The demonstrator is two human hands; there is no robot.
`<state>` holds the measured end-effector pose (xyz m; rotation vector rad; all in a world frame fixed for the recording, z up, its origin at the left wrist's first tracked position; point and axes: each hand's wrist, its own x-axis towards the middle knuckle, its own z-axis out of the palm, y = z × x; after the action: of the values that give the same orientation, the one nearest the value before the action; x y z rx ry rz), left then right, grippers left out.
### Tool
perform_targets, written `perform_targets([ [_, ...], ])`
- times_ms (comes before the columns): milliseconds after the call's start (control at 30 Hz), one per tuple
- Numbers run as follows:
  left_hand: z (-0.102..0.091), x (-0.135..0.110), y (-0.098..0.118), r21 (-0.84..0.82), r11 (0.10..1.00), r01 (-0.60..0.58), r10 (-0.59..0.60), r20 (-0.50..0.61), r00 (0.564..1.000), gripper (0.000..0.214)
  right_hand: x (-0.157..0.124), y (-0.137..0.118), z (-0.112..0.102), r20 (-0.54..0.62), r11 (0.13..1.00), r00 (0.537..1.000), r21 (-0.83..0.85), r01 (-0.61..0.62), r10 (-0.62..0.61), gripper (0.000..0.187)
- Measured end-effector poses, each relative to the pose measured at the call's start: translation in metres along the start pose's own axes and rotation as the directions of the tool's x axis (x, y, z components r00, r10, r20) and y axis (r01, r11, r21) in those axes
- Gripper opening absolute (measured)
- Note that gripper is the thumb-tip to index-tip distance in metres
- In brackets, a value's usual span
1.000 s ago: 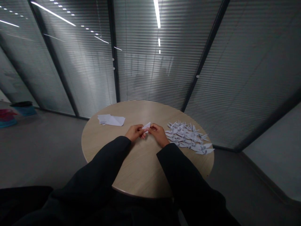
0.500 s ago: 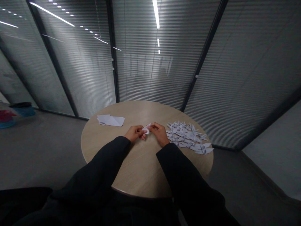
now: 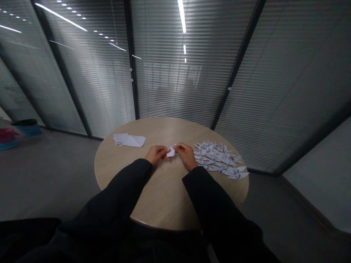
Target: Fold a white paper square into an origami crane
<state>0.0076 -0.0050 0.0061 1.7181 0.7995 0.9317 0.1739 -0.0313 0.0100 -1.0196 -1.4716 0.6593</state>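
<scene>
A small folded piece of white paper (image 3: 171,151) is held between my two hands above the middle of the round wooden table (image 3: 164,197). My left hand (image 3: 158,154) pinches its left side between thumb and fingers. At its upper right edge, my right hand (image 3: 186,155) grips the paper with the fingertips. Just right of my right hand lies a crowded group of folded white paper cranes (image 3: 216,157). Several white paper sheets (image 3: 130,140) lie in a loose, overlapping stack on the left part of the table.
Behind the table stands a glass partition with blinds (image 3: 175,91) and dark frames. A blue bin with a dark liner (image 3: 27,127) and another blue bin with a red liner (image 3: 7,138) are on the floor at far left.
The folded paper has turned slightly, and more of its white face shows between my fingers. Both hands stay in nearly the same place.
</scene>
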Motion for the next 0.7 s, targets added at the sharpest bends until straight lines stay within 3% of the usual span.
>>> perform_targets([
  [200,0.001,-0.0019,-0.0012,0.02,0.999,-0.027,0.027,0.019,0.999,0.04,0.0016,0.0025,-0.0014,-0.065,1.0,0.998,0.017,0.006,-0.005,0.027],
  [400,0.0033,-0.0035,0.0042,-0.058,0.997,0.052,-0.046,0.094,0.995,0.043,0.0022,0.0048,-0.0038,-0.055,0.996,0.997,-0.082,0.045,-0.05,0.025],
  [700,0.0057,-0.0007,0.0025,-0.109,0.987,0.122,-0.107,0.131,0.986,0.035,0.0006,0.0001,-0.0002,-0.055,0.995,0.997,-0.088,0.052,-0.057,0.026],
])
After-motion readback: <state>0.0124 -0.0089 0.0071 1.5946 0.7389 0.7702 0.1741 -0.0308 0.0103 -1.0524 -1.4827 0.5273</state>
